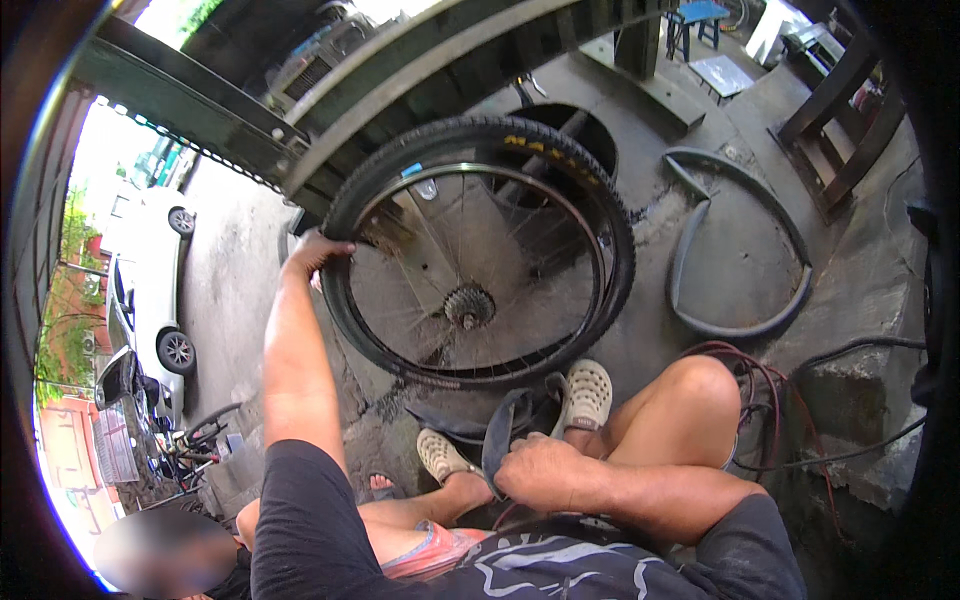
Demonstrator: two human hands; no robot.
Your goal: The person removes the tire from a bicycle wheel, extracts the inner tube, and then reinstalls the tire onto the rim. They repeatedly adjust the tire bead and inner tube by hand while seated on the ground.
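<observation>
In front of me is a bicycle wheel with a black knobbly tyre [618, 250] around its rim, tilted toward me. Thin spokes run to a silver rear cassette [469, 306] at its middle. My left hand [320, 252], its arm stretched forward, is closed around the tyre's left side. Close to my lap, my right hand [545, 470] is closed on a flat, dark grey inner tube [497, 435]. Part of that tube hangs between my feet and lies along the ground below the wheel. What the right fingers cover is hidden.
A second grey tube [801, 285] lies looped on the floor to the right. Red and black hoses [765, 385] run beside my right knee. Behind the wheel stand a dark round basin [600, 130] and a metal beam [420, 85]. Another person [165, 555] is at lower left.
</observation>
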